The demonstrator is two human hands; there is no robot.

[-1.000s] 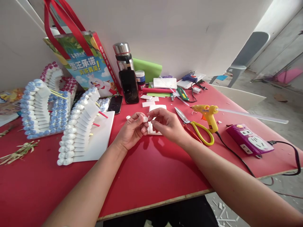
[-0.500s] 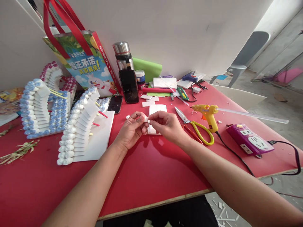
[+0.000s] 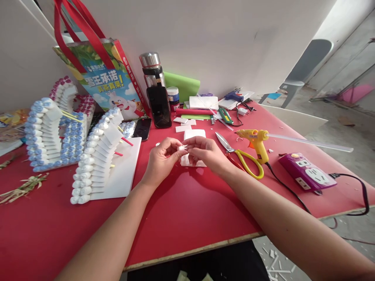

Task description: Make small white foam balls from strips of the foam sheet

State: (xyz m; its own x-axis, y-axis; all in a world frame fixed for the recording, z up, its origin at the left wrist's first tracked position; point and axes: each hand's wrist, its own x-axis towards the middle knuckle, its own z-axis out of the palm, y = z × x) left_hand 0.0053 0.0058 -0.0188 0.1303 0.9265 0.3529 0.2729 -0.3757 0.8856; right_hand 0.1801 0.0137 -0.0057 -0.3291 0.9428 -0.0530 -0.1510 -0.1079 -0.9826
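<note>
Both of my hands meet over the middle of the red table (image 3: pixel 181 210). My left hand (image 3: pixel 160 162) and my right hand (image 3: pixel 206 153) pinch one small white piece (image 3: pixel 182 148) between their fingertips. Just behind and under the hands lies a white foam board piece (image 3: pixel 193 134). Yellow-handled scissors (image 3: pixel 243 156) lie right of my right hand, and a yellow glue gun (image 3: pixel 255 140) stands beyond them.
A white stepped foam model (image 3: pixel 99 160) and a blue-capped one (image 3: pixel 52 134) stand at left. A printed bag (image 3: pixel 108 82), a steel flask (image 3: pixel 152 70), two phones (image 3: pixel 159 105) and foam sheets sit at the back. A purple power strip (image 3: pixel 307 175) lies at right.
My hands have closed together and dropped a little toward the table; the small white piece, earlier in the left fingers, is now pinched by both hands.
</note>
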